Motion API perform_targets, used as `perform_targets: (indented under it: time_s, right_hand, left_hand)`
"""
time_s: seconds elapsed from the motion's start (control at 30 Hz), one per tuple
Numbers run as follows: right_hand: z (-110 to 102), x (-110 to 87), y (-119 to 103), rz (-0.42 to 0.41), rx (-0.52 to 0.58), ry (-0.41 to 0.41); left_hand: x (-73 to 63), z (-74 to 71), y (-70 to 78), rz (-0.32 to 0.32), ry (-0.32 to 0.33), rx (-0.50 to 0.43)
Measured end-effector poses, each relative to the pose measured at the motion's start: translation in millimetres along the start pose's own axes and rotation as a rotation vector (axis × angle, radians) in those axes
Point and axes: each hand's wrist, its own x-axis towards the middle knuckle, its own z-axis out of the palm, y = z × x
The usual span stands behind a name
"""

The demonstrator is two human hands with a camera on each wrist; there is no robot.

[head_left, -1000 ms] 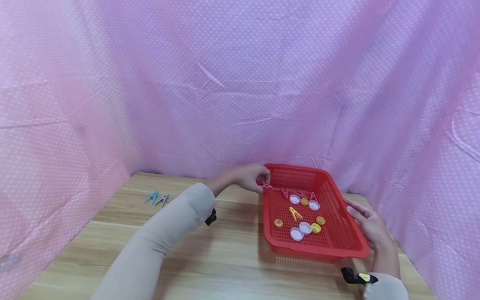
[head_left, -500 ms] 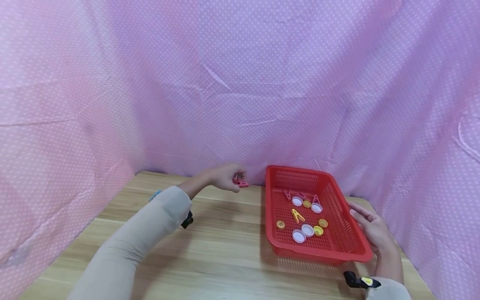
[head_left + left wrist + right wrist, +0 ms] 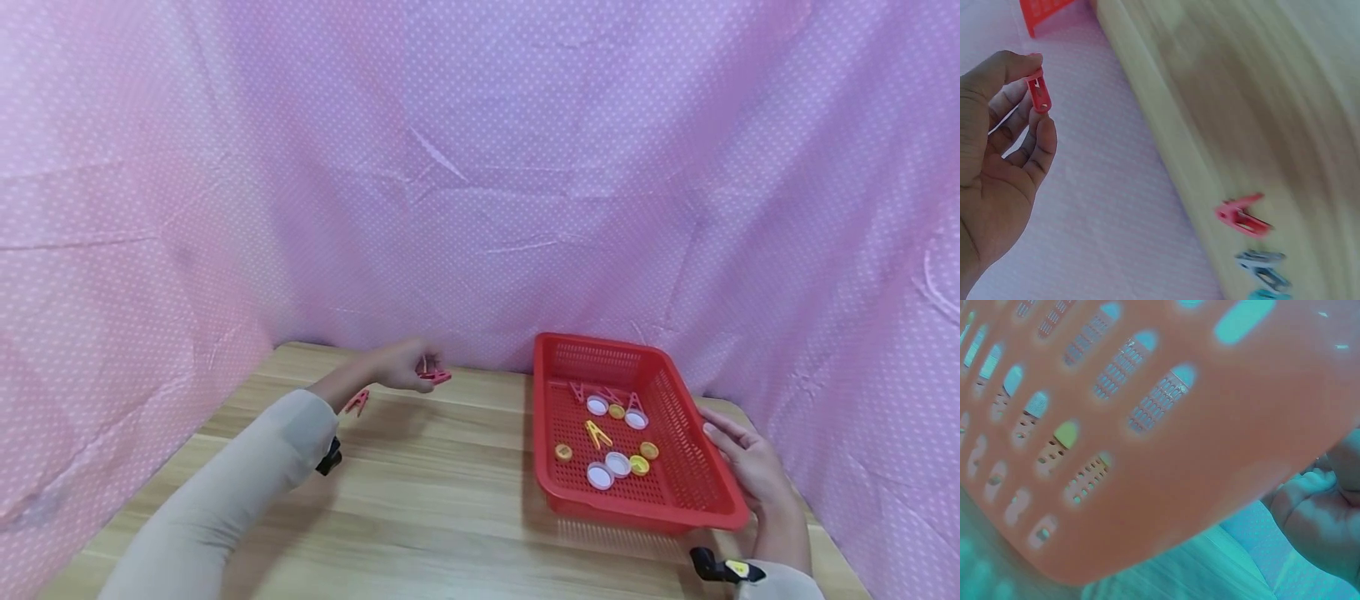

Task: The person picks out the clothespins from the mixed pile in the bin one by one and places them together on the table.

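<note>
My left hand [image 3: 405, 365] pinches a red clothespin [image 3: 1040, 94] between thumb and fingertips, held over the back of the table. Beside that forearm another red clothespin [image 3: 357, 402] lies on the wood. The left wrist view also shows a grey clothespin [image 3: 1264, 270] and part of a teal clothespin [image 3: 1269, 295] lined up near it. At the right, my right hand [image 3: 750, 462] grips the side rim of a red plastic basket [image 3: 630, 507]; some of its fingers are hidden. Inside lie a yellow clothespin [image 3: 597, 434], several red clothespins, and white and yellow bottle caps.
The wooden table [image 3: 442, 500] has the basket on its right side. A pink dotted curtain [image 3: 480, 208] hangs close behind the table and along both sides. A small black camera [image 3: 328, 458] is strapped to the left wrist.
My left hand has moved left, away from the basket's left rim, carrying the red clothespin. The red clothespin on the table has come into view. My right hand stays at the basket rim.
</note>
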Motion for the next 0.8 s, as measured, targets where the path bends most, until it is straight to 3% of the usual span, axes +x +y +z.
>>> perform_targets:
  time_s: [0.2,0.33,0.8]
  right_hand:
    - [0.8,-1.2,0.1,-0.031,0.012,-0.006]
    - [1.6,-1.7,-0.1,-0.037,0.003,-0.005]
    - [0.1,-0.5,0.5,-0.027,-0.031,0.000]
  left_hand:
    - [-19.8,5.8,-20.8,-0.098,0.043,0.004]
    - [-30.3,10.3,-31.1,-0.108,0.083,0.017]
    - [-55.3,28.6,-52.5,-0.269,0.137,-0.003]
